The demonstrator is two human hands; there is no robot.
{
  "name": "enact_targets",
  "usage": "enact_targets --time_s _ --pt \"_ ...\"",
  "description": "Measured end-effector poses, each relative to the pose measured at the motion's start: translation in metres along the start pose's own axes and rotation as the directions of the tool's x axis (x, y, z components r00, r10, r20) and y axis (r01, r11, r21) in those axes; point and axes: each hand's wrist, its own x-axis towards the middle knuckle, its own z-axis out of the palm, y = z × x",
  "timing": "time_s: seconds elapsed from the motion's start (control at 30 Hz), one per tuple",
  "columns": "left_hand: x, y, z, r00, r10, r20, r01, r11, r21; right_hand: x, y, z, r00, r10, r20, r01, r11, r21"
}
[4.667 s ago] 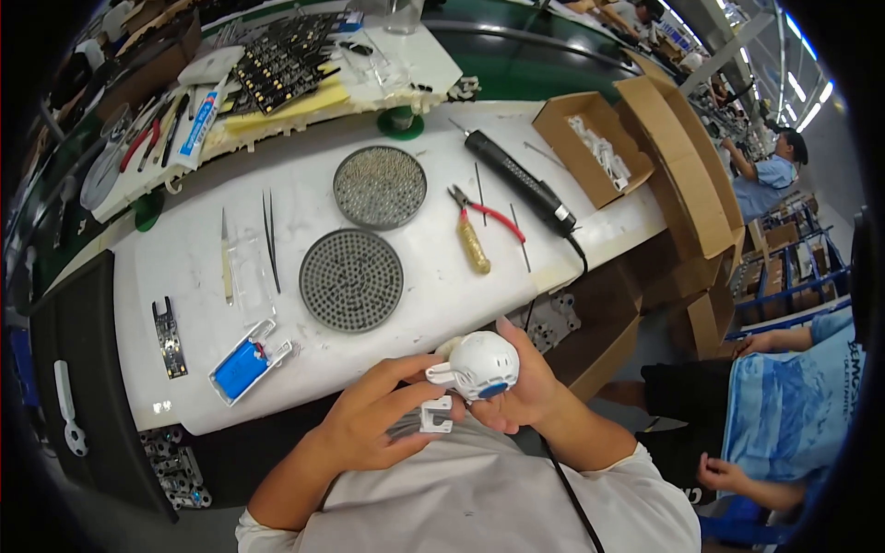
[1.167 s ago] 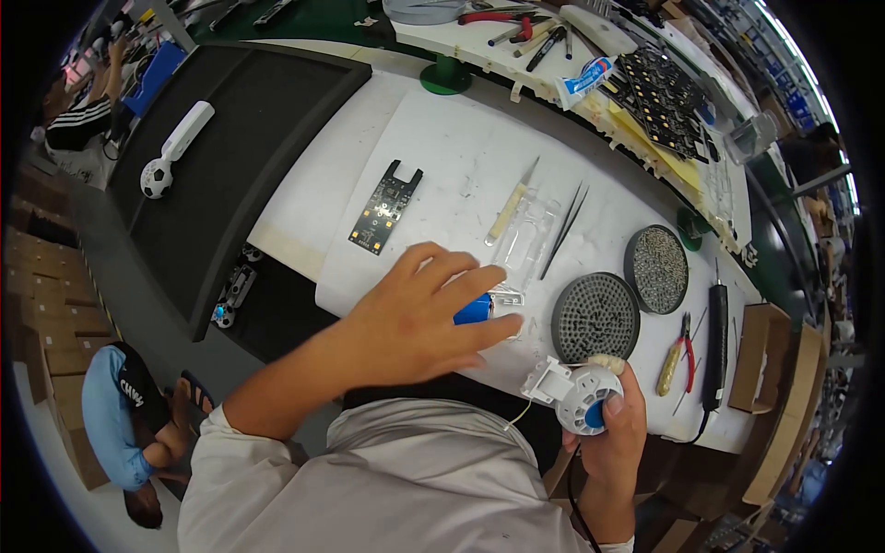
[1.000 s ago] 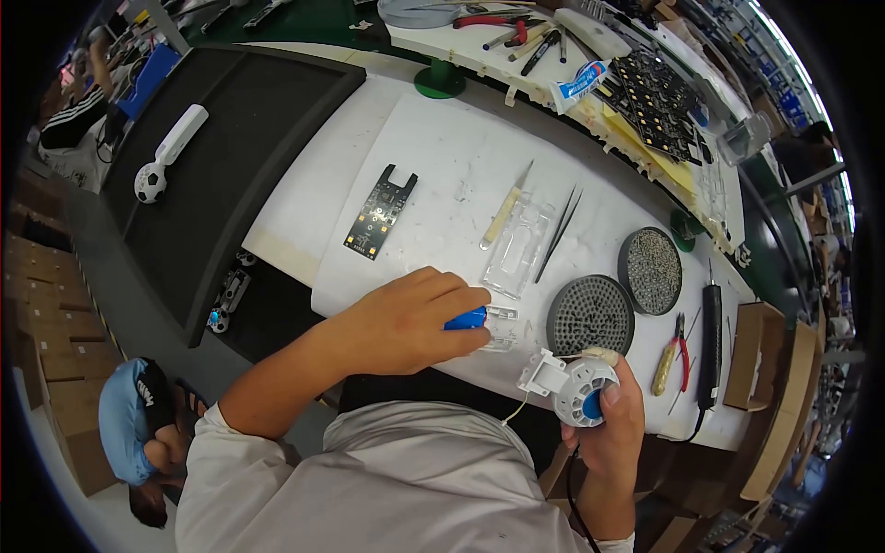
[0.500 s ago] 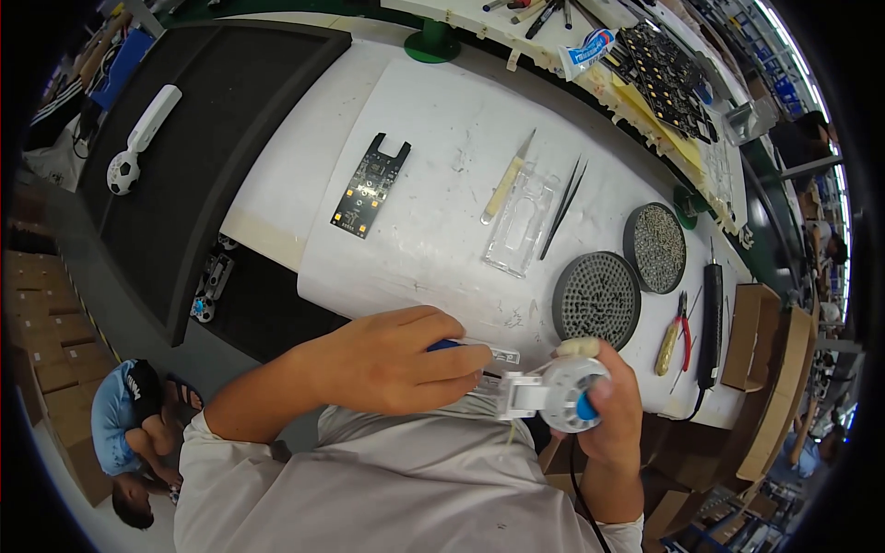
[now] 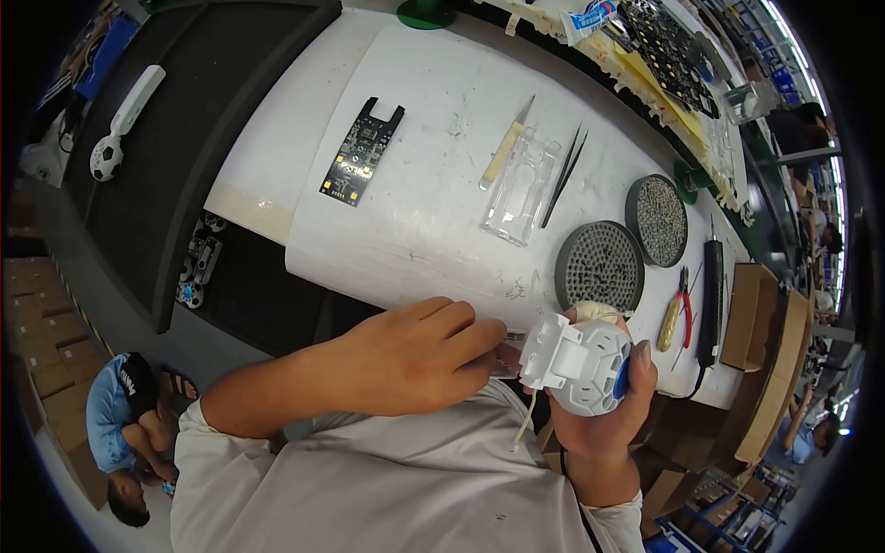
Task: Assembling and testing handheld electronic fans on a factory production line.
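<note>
My right hand [image 5: 608, 415] grips a white plastic ball-shaped housing [image 5: 595, 369] with a soccer-ball pattern and a blue part on its side. A squared white neck sticks out of the housing to the left, and a thin pale wire [image 5: 525, 419] dangles below it. My left hand [image 5: 415, 359] is closed beside the neck, fingers curled round a clear plastic piece [image 5: 506, 358] that is mostly hidden. Beyond both hands lie a black circuit board [image 5: 362, 152], a clear plastic case [image 5: 522, 189], a yellow-handled craft knife [image 5: 505, 152] and black tweezers [image 5: 564, 175].
Two round trays of small parts, a near one [image 5: 600, 269] and a far one [image 5: 656, 221], stand at right. Beyond them are red-handled pliers [image 5: 684, 313], a black electric screwdriver [image 5: 712, 304] and a cardboard box [image 5: 751, 318]. A finished-looking white ball-ended device [image 5: 129, 120] rests on the dark tray [image 5: 212, 101].
My right hand has turned the white housing, so its patterned shell now faces up and the loose wire hangs freely. The blue item under my left fingers is no longer visible. The view has shifted slightly.
</note>
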Motion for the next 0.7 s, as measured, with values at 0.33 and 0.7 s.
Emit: enact_targets --time_s 0.33,0.7 --pt "-0.005 0.002 0.004 1.0 0.024 -0.01 -0.024 0.999 0.038 0.001 -0.004 0.017 0.998 -0.058 -0.004 0.057 0.987 -0.153" --pt "-0.022 0.002 -0.007 1.0 0.026 0.0 -0.026 0.999 0.043 0.01 0.009 0.001 0.979 -0.101 0.18 0.129 0.98 -0.154"
